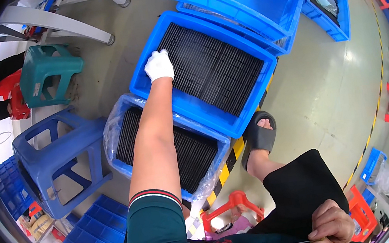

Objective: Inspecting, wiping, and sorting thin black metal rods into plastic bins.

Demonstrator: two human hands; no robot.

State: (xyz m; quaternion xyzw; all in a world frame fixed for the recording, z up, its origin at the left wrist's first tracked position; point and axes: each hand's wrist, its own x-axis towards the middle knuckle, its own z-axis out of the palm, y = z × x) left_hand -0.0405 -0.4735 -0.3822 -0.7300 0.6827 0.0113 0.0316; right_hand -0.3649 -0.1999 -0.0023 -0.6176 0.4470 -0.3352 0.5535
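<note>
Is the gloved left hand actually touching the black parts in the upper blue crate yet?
Touching. The head view shows the white-gloved left hand lying right on the near-left corner of the black parts in the upper blue crate, with no gap visible.

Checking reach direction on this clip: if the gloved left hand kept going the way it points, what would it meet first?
The left hand already sits at the near-left corner of the black ribbed parts in the upper blue crate. Going on, it would likely slide across those parts toward the crate's far wall; depth is unclear.
</note>
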